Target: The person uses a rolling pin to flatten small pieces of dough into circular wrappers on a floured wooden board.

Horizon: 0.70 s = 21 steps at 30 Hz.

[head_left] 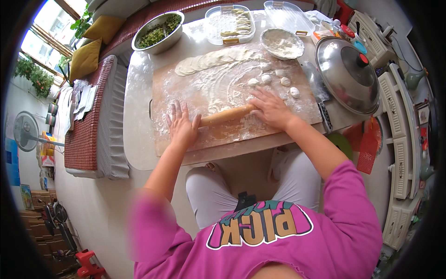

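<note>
A wooden rolling pin (227,115) lies across the near part of a floury wooden board (162,95). My left hand (182,125) rests on its left end, fingers stretched and spread. Over the right end lies my right hand (271,109), also with fingers extended; the palms cover both pin ends. Whether dough is under the pin, I cannot tell. Several small dough pieces (285,81) sit just beyond my right hand. Along the board's far side runs an overlapping row of round dough wrappers (209,60), dusted with flour.
Behind the board stand a metal bowl of chopped green filling (158,32), a plastic box of dumplings (230,25), an open plastic container (288,17) and a flour bowl (282,44). At right are a large domed lid (347,74) and a black-handled knife (325,117).
</note>
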### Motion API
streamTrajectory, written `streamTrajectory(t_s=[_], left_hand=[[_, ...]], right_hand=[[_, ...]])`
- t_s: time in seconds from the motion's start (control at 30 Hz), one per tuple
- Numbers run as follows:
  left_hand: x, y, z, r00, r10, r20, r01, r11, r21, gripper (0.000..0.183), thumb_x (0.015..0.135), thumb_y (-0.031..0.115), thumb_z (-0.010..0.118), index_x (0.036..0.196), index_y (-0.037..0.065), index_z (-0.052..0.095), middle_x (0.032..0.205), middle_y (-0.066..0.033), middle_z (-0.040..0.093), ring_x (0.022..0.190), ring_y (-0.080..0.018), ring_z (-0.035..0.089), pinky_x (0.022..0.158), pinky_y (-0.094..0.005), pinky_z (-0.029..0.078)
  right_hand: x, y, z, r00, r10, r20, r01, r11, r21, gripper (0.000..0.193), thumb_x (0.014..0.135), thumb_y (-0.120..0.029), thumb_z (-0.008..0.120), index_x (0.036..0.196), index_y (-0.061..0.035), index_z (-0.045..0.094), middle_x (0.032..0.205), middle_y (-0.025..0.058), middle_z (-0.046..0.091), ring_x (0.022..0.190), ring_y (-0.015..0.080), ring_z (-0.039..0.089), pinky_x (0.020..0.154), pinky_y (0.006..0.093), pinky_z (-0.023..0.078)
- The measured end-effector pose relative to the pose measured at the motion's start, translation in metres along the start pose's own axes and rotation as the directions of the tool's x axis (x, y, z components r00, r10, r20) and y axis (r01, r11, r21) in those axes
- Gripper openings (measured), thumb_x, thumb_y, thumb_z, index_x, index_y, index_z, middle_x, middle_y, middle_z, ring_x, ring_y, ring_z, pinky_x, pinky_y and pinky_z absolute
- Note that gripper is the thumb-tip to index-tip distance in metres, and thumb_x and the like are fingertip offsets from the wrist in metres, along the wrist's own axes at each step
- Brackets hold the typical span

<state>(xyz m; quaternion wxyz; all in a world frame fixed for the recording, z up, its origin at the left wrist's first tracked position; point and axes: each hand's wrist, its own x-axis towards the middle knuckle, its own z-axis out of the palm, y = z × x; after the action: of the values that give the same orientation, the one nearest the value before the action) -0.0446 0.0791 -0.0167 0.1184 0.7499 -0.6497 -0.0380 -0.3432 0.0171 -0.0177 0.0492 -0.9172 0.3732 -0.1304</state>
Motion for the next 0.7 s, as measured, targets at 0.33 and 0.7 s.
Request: streamTrajectory(t_s=[0.33, 0.7], left_hand=[[0.042, -0.007, 0.007, 0.992, -0.070, 0.108, 0.070, 0.998, -0.001, 0.076, 0.085, 0.055, 0.037, 0.138, 0.002, 0.022, 0.146, -0.0176, 0.007, 0.136, -0.0296, 0.003, 0.108, -0.0459, 0.003], [0.039, -0.008, 0.014, 0.990, -0.139, -0.038, 0.138, 0.990, -0.020, 0.072, 0.085, 0.050, 0.042, 0.138, 0.006, 0.023, 0.147, -0.0149, 0.006, 0.136, -0.0290, 0.000, 0.106, -0.0516, -0.001]], right_hand=[[0.028, -0.001, -0.004, 0.958, 0.225, 0.180, -0.230, 0.973, 0.006, 0.055, 0.093, -0.035, 0.031, 0.138, -0.0048, 0.022, 0.145, 0.0128, 0.019, 0.135, 0.0249, 0.015, 0.110, 0.0380, 0.006], [0.029, -0.018, -0.011, 0.939, 0.246, 0.242, -0.252, 0.968, -0.005, 0.066, 0.088, -0.042, 0.041, 0.139, -0.0074, 0.019, 0.144, 0.0157, 0.020, 0.135, 0.0280, 0.014, 0.109, 0.0414, 0.008]])
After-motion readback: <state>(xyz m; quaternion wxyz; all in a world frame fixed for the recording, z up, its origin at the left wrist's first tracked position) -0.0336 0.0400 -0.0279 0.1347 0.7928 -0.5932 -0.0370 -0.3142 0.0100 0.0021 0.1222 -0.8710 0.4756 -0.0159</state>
